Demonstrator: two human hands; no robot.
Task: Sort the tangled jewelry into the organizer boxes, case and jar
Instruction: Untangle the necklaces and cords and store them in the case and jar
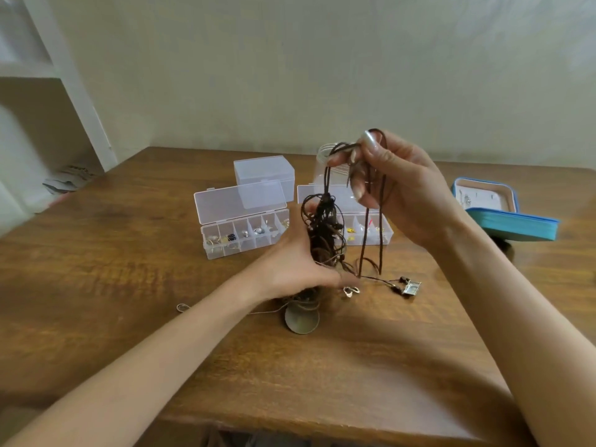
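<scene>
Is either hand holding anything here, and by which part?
Both. The left hand grips the tangle of brown cords around its middle; the right hand pinches the top of cord loops that run up from it.

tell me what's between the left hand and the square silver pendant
Head view: a thin dark cord runs over the table from the left hand to the square silver pendant, with dark beads beside the pendant.
</scene>
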